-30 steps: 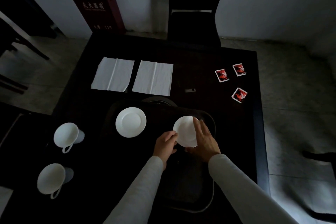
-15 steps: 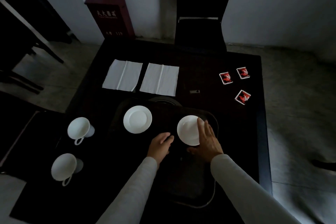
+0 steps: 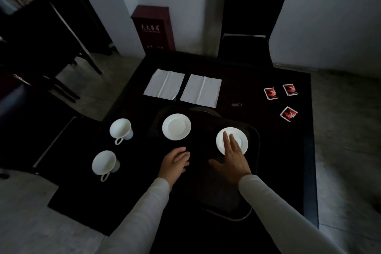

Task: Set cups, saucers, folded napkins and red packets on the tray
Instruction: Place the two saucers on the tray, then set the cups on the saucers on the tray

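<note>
Near cup [image 3: 104,164]: white, on the dark table [image 3: 257,72] at far left, near edge, well apart from the tray; handle points toward the viewer.
Far cup [image 3: 121,129]: white, just beyond the near cup, left of the tray; handle also toward the viewer.
Left napkin [image 3: 164,84]: white, laid flat and unfolded beyond the tray.
Left saucer [image 3: 176,127]: white, on the far-left part of the tray, empty.
Left hand [image 3: 175,163]: over the tray's near-left area, fingers loosely curled, holding nothing; whether it touches the tray cannot be told.
Tray [image 3: 254,136]: dark, hard to tell from the table; rim shows on the right and near sides.
Right napkin [image 3: 201,90]: white, flat, beside the left napkin, just apart.
Right saucer [image 3: 239,138]: white, on the far-right part of the tray, empty.
Right hand [image 3: 232,160]: flat, fingers spread and extended across the near edge of the right saucer; not closed on it, apparently resting or just above.
Red packets [image 3: 271,93]: three, on the table right of the tray and farther off, well apart from it.
Progress (judgement): both saucers set; cups, napkins and packets remain.
Key relation (judgement): both cups lie left of the fingers, so the left hand is plainly nearer; the handles face the person, so a reach leftward meets them first. The packets favour the right hand.
</note>
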